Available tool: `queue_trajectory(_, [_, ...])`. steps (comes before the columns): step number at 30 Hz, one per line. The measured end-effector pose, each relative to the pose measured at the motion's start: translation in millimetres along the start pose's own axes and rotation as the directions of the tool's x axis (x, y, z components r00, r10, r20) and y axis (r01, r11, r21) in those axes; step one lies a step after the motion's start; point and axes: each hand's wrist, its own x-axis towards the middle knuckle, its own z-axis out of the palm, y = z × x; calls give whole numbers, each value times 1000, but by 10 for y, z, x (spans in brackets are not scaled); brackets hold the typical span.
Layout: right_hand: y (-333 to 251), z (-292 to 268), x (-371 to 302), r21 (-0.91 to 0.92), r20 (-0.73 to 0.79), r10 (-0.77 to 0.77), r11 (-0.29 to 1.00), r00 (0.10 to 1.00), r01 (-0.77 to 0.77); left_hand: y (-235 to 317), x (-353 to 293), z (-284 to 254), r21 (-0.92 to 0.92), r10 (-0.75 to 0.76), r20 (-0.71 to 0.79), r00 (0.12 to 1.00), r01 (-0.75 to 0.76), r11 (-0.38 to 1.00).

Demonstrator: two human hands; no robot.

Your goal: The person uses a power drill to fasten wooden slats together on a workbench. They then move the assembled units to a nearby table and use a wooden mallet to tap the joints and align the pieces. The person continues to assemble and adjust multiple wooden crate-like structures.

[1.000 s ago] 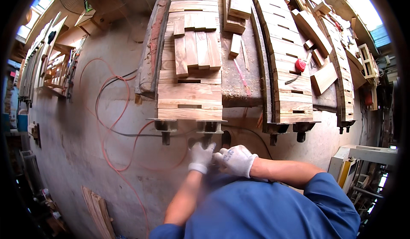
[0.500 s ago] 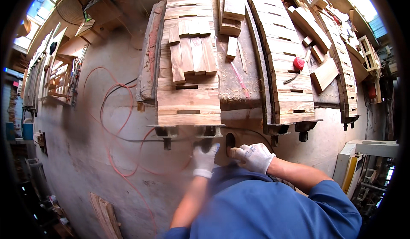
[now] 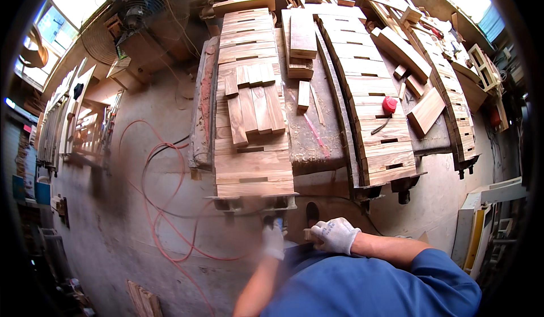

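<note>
My right hand (image 3: 336, 235), in a white glove, is closed in front of my waist. A small tan piece, wooden by its look (image 3: 309, 235), pokes out at its thumb side; the rest is hidden in the fist. Beside it on the left, my gloved left hand (image 3: 273, 242) is blurred by motion, with a bluish patch at its fingertips. Both hands are just short of the near end of a long row of slotted wooden boards (image 3: 255, 189), touching none of them. Several short planks (image 3: 258, 110) lie side by side on that row.
A second slotted row (image 3: 385, 161) carries a red round tool (image 3: 389, 105) and a dark-handled tool. Stacked planks (image 3: 303, 33) and loose blocks (image 3: 426, 112) lie between rows. A red hose (image 3: 182, 169) loops over the floor at left. A white and yellow machine frame (image 3: 475, 237) stands at right.
My view has tilted up, so the board rows sit lower in the picture and more of the far end shows. Both hands stay near my waist; the right keeps its grip.
</note>
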Motion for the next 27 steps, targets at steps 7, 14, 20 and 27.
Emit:
queue_trajectory(7, [-50, -43, 20, -35, 24, 40, 999, 999, -39, 250, -186, 38, 707, 338, 64, 939, -282, 649])
queue_trajectory(14, [-26, 5, 32, -47, 31, 74, 996, 997, -73, -112, 185, -52, -596, -284, 602, 746, 657, 462])
queue_trajectory(20, [-23, 45, 25, -5, -11, 8, 1000, 1000, -9, -12, 86, 17, -398, -257, 90, 962, 272, 876])
queue_trajectory(27, [-129, 32, 99, -27, -20, -47, 999, 999, 46, 33, 22, 37, 146, 130, 81, 988, -141, 979])
